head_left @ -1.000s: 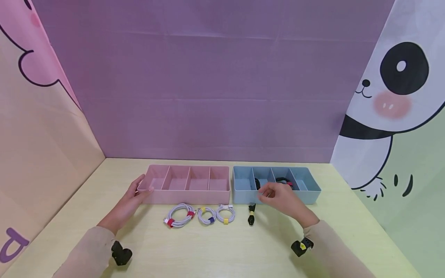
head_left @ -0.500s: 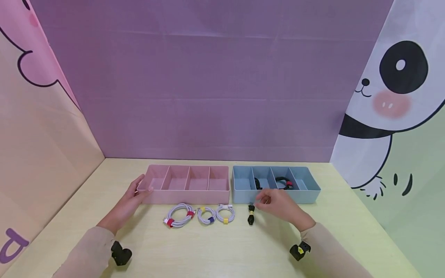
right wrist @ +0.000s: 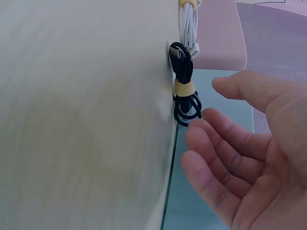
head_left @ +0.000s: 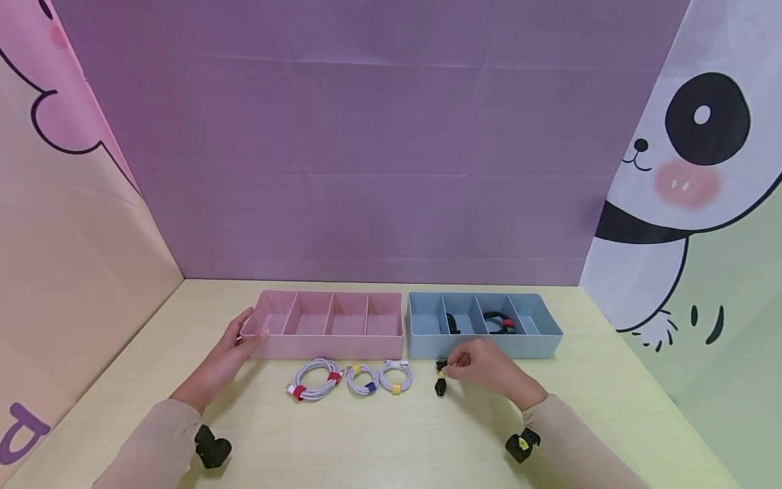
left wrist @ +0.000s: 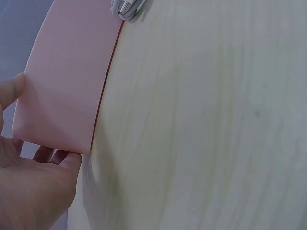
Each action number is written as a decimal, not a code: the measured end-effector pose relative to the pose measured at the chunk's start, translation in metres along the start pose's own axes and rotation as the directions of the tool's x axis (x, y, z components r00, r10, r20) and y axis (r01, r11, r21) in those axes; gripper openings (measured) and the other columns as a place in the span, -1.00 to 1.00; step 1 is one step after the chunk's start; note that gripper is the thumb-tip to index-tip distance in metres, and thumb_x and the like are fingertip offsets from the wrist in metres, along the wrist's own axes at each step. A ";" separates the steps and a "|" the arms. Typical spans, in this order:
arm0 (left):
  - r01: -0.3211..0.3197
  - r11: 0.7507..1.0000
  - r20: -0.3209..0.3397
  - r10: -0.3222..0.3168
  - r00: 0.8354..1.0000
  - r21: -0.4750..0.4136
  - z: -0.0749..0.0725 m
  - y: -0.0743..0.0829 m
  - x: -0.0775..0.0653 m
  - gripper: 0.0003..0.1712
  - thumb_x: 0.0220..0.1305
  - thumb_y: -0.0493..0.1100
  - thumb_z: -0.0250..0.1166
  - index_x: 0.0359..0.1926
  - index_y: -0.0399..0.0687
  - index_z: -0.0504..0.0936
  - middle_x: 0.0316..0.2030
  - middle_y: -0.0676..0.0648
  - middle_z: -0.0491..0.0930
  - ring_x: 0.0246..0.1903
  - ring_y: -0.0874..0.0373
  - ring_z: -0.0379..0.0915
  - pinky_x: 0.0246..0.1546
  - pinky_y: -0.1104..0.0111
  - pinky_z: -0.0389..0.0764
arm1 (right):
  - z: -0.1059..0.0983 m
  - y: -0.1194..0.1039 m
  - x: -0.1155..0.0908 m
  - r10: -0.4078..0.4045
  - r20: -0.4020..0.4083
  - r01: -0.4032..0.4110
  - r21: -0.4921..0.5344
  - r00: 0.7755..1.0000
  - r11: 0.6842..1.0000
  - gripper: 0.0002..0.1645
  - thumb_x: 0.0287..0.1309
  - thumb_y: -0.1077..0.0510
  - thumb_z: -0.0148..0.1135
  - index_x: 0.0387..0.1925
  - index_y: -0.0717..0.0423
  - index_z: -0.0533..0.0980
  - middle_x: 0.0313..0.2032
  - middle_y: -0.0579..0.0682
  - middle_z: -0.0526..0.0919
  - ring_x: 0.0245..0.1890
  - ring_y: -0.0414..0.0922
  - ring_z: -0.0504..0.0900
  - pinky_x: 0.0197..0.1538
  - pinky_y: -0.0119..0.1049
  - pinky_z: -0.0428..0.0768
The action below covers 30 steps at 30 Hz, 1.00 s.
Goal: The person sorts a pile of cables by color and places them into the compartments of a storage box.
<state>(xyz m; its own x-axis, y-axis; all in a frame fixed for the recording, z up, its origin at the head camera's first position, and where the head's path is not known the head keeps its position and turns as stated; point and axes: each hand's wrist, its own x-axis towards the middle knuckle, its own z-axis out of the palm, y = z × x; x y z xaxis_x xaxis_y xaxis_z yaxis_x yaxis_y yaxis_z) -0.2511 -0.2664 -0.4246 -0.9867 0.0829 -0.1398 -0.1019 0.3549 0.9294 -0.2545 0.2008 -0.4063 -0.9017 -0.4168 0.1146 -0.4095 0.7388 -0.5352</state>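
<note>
My left hand (head_left: 221, 356) grips the left end of a pink divided storage box (head_left: 336, 346), the thumb on its front corner and the fingers against the end wall. On the right, my right hand (head_left: 491, 370) hovers in front of a blue divided storage box (head_left: 507, 348), its fingertips close beside a small coiled black cable (right wrist: 183, 67) with a yellow tie. Thumb and fingers stand apart there, nothing held between them. The black cable lies on the table; in the head view my fingertips overlap its upper part.
Three coiled white cables, a large one with red ties (head_left: 314, 379) and smaller ones with blue-yellow (head_left: 363, 379) and yellow ties (head_left: 396, 375), lie before the pink box. Black cables (head_left: 501, 322) sit in the blue box's middle compartments. A purple backdrop (head_left: 391, 170) stands behind.
My right hand has moved down and left, from over the blue box's front edge to the black cable on the table. The left hand stays on the pink box.
</note>
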 end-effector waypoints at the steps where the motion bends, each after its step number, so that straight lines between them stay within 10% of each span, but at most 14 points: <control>1: -0.001 1.000 0.000 0.001 1.000 -0.001 0.000 0.000 0.000 0.10 0.45 0.28 0.11 0.59 0.18 -0.48 0.55 -0.30 -0.51 0.49 -0.37 -0.43 0.36 -0.35 -0.21 | 0.000 0.000 0.000 0.009 0.004 -0.009 -0.004 1.000 1.000 -0.86 0.09 0.07 0.47 -0.44 0.00 0.66 -0.50 -0.24 0.56 -0.44 -0.27 0.47 -0.37 -0.36 0.51; 30: 0.023 1.000 0.007 -0.023 1.000 0.006 0.000 0.002 -0.001 0.14 0.40 0.36 0.11 0.59 0.20 -0.49 0.55 -0.29 -0.52 0.50 -0.36 -0.45 0.36 -0.36 -0.21 | 0.020 -0.010 0.008 0.156 0.062 -0.151 -0.074 0.986 0.986 -0.67 0.08 -0.09 0.50 -0.56 -0.03 0.58 -0.53 -0.19 0.51 -0.50 -0.22 0.42 -0.46 -0.35 0.41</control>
<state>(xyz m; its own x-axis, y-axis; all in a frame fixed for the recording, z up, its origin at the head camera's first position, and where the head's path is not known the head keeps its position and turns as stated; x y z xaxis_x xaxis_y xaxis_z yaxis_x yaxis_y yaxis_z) -0.2504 -0.2659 -0.4225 -0.9833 0.0810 -0.1632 -0.1235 0.3622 0.9239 -0.2552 0.1796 -0.4167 -0.9440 -0.3290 -0.0225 -0.2779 0.8302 -0.4832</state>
